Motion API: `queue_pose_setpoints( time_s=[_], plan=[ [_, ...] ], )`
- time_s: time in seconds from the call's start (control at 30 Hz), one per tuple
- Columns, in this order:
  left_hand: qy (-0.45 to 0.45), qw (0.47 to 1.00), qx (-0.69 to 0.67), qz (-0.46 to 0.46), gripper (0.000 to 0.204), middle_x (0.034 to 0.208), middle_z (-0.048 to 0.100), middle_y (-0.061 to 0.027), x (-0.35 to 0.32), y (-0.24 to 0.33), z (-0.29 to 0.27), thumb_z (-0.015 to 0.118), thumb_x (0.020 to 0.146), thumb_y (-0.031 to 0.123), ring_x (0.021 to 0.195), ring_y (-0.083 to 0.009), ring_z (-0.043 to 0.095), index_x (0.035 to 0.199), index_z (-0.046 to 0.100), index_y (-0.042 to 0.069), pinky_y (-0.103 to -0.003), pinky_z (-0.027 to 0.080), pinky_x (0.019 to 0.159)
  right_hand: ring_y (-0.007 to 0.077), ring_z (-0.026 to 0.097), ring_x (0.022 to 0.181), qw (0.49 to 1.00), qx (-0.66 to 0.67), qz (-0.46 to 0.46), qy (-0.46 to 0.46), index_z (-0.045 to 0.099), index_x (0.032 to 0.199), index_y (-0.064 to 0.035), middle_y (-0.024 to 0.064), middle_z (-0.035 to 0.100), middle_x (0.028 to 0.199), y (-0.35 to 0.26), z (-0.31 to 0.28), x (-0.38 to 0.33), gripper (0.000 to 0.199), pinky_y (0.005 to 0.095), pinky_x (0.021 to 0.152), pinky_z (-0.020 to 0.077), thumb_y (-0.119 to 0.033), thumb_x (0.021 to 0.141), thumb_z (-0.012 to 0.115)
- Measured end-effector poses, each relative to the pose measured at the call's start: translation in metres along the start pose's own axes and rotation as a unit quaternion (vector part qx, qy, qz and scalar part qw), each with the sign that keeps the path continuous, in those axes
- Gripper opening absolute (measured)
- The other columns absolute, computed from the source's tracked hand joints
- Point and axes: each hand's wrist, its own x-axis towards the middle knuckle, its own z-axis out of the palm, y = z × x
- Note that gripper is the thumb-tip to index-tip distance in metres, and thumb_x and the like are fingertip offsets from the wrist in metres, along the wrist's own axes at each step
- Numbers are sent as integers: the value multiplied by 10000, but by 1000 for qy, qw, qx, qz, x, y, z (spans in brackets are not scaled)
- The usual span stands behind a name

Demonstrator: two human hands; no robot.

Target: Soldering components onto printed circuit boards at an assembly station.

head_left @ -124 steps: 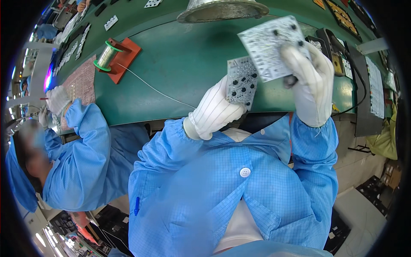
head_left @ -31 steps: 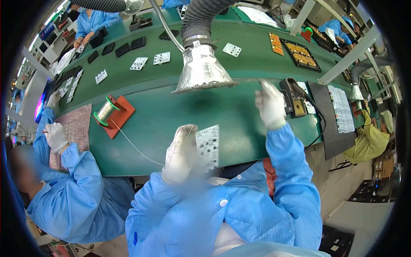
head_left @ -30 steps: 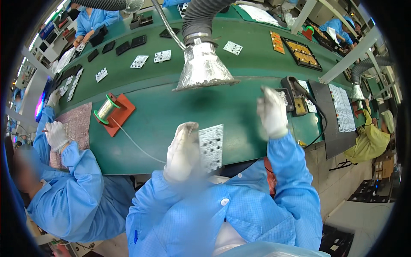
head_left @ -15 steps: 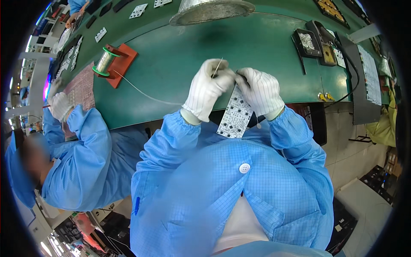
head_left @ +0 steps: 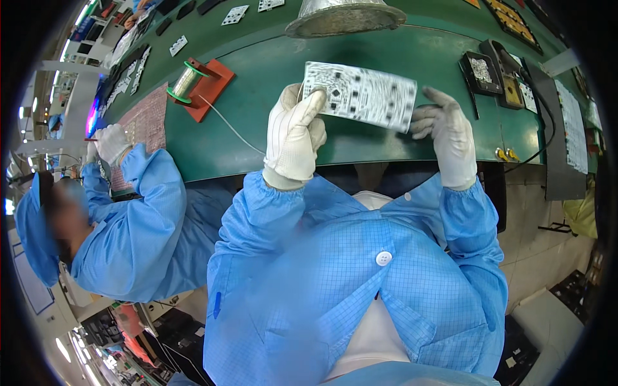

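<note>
Left hand: the white-gloved left hand (head_left: pixel 293 135) is closed on the circuit board (head_left: pixel 360 96), thumb over its left end.
Right hand: the gloved right hand (head_left: pixel 452 138) is spread wide, fingers pointing at the board's right edge; whether they touch it cannot be told.
Board position: held up over the green bench (head_left: pixel 386 50), between the hands, its long edges sloping down to the right; its right part is blurred.
Front edge: the bench's near rim runs behind both wrists, close to the wearer's blue coat (head_left: pixel 380 219).
Above: the metal hood (head_left: pixel 344 18) hangs beyond the board, its rim apart from the board's upper edge.
Left room: bare green surface lies between the left hand and the red stand (head_left: pixel 219 83) with its wire spool (head_left: pixel 187 83); the pale wire (head_left: pixel 230 125) crosses it and passes out of sight by the left wrist.
Right room: a green strip separates the right hand from the black tray (head_left: pixel 481 71); beside that stand the iron holder (head_left: pixel 512 90) and, at the front edge, two small yellow pieces (head_left: pixel 506 154).
Far left: a co-worker's gloved hand (head_left: pixel 112 143) is over the pinkish mat (head_left: pixel 148 117), well apart.
</note>
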Motion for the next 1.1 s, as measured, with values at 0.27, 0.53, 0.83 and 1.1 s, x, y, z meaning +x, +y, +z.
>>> queue_pose_setpoints(
  time_s=[0.27,0.53,0.83,1.1],
  plan=[
    [-15,996,-33,-76,315,695,479,26,-25,-1,13,622,947,213,405,-21,268,1143,500,-1,-218,203,402,136,659,693,994,-5,111,-4,530,1226,79,135,663,889,-33,28,-8,611,221,483,501,-485,1001,462],
    [-68,989,123,-51,308,869,619,-35,-22,11,15,553,939,232,664,-74,479,1109,578,-23,-246,389,563,110,647,642,986,-160,-45,-33,549,1220,76,95,672,903,-29,24,-15,451,207,454,495,-297,967,562],
    [-125,754,565,311,257,911,649,-161,-18,-2,1,669,801,100,783,-287,619,1042,618,24,-359,519,649,148,684,687,970,-240,10,-27,574,1145,108,141,700,884,-27,45,-18,469,258,566,548,-248,864,693],
    [49,926,348,135,227,763,647,-110,-29,11,24,678,841,134,669,-250,640,976,609,-35,-297,522,626,183,692,762,985,-163,-13,58,595,1137,87,146,692,962,-19,58,-14,424,289,589,580,-175,832,729]
  ],
)
